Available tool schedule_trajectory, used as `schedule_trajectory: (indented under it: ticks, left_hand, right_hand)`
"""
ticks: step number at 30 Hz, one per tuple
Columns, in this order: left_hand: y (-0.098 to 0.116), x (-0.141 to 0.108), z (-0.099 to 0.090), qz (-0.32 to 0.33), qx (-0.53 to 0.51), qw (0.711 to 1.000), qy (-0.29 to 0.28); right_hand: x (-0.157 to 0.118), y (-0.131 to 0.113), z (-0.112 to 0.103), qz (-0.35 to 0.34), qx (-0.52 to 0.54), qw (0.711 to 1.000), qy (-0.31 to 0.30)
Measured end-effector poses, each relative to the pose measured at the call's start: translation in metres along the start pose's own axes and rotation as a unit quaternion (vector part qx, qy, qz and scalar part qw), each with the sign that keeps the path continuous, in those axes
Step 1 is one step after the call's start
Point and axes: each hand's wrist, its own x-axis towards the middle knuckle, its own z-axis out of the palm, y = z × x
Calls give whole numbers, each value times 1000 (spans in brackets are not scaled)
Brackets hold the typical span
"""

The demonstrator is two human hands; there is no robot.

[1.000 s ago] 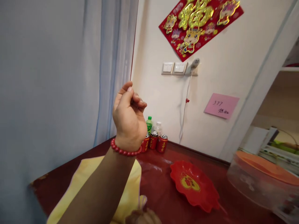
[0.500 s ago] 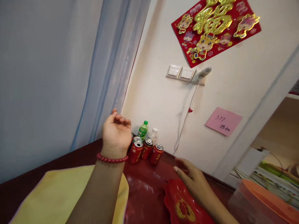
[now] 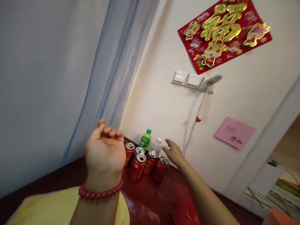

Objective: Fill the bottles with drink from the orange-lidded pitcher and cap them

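My left hand (image 3: pixel 105 153), with a red bead bracelet (image 3: pixel 100 192) at its wrist, is raised palm toward me. Its fingers curl loosely and the palm holds nothing. To its right stand several opened red drink cans (image 3: pixel 137 168) in a cluster on the dark red table. Behind them are a green-capped bottle (image 3: pixel 145 139) with a green label and a small clear bottle (image 3: pixel 156 147) with a white cap. My right hand (image 3: pixel 172 153) reaches in just right of the clear bottle, thumb and fingers apart, with no visible contact.
A yellow cloth (image 3: pixel 47 206) lies at the front left, and a red tray (image 3: pixel 185 214) is partly under my right forearm. Blue-grey curtains (image 3: pixel 58 78) hang at left. A white cord (image 3: pixel 192 128) runs down the wall; a shelf with papers (image 3: pixel 262 179) is at right.
My right hand has moved forward from above the red tray to beside the clear bottle. My left hand has come left and lower, showing another can. The view has shifted slightly.
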Motion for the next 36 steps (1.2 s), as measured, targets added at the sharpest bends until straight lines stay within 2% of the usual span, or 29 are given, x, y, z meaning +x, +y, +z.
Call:
schedule_trajectory:
  ticks: [4, 8, 11, 14, 17, 21, 23, 25, 27, 28, 30, 33, 34, 36]
  left_hand:
    - [4, -1, 1, 15, -2, 1000, 10]
    - [6, -4, 3, 20, -3, 1000, 15]
    - [5, -7, 5, 17, 0, 1000, 14]
    - [3, -11, 8, 11, 4, 1000, 14]
    - [2, -14, 11, 5, 10, 1000, 4]
    - [-2, -23, 15, -5, 26, 999, -36]
    - [-8, -29, 15, -11, 56, 995, -81]
    - [-18, -37, 13, -10, 126, 979, -159]
    - [-31, -47, 9, -10, 244, 933, -265]
    - [-39, -53, 6, -13, 316, 892, -322]
    - [-55, -67, -2, -13, 453, 781, -429]
    - [-81, -94, -19, 13, 590, 611, -527]
    - [-89, -102, -26, 33, 613, 562, -555]
    - [-104, -117, -38, 102, 625, 487, -602]
  right_hand:
    - [30, -4, 23, -17, -10, 1000, -5]
    - [45, 0, 37, -14, -13, 1000, -9]
    - [46, 7, 42, 8, -17, 1000, 22]
    - [44, 13, 35, 20, -10, 997, 79]
    - [42, 15, 12, 7, 8, 990, 141]
    - [33, 7, -44, -30, 35, 976, 214]
    - [18, 0, -78, -43, 48, 967, 246]
    - [-8, -8, -110, -53, 57, 960, 270]
    - [-43, -16, -138, -61, 70, 955, 283]
    - [-63, -20, -149, -63, 81, 953, 286]
    - [-105, -27, -166, -61, 133, 949, 279]
    - [-163, -33, -174, -32, 211, 944, 254]
    - [-178, -32, -174, -20, 243, 938, 246]
    - [-202, -29, -171, -5, 323, 918, 232]
